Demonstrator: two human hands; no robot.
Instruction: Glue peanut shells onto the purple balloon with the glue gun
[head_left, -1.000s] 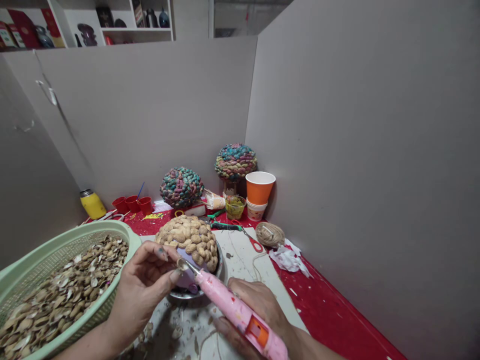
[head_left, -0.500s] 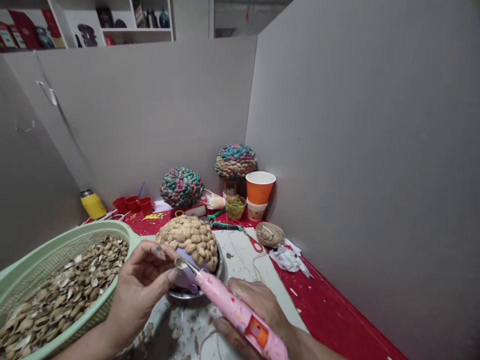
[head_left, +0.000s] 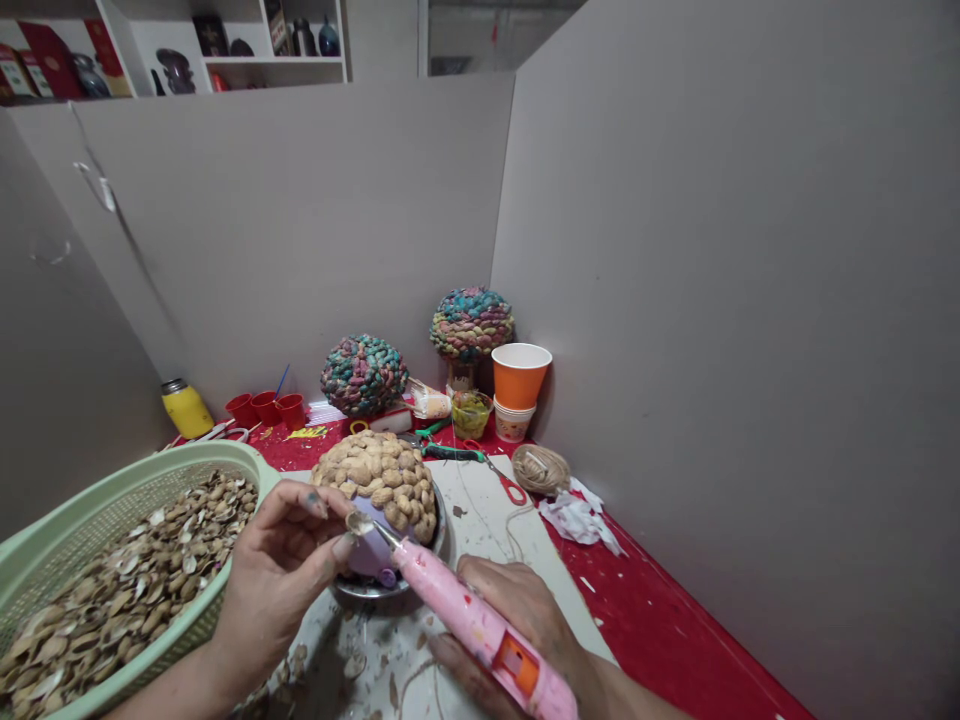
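Note:
Between the thumb and fingers of my left hand [head_left: 281,565] is a peanut shell half [head_left: 360,522], its hollow side facing up. My right hand [head_left: 525,615] is wrapped round a pink hot glue gun [head_left: 457,605] with an orange part in its handle. Its metal nozzle points up and left, right at the shell's edge; whether they touch I cannot tell. Just behind them, a purple balloon [head_left: 373,555] rests in a metal bowl [head_left: 441,530]. Peanut shells [head_left: 379,470] cover the balloon's top and right side, while its near side shows bare purple.
At left stands a green basket [head_left: 247,455] full of shells. Behind are two coloured shell domes [head_left: 364,375], an orange paper cup [head_left: 520,375], red cups [head_left: 265,407] and a yellow bottle [head_left: 187,410]. Scissors [head_left: 511,487], twine [head_left: 540,470] and crumpled tissue [head_left: 581,520] lie to the right.
Very little differs. The glue gun's nozzle has shifted slightly right and down along the shell; my left hand has hardly moved.

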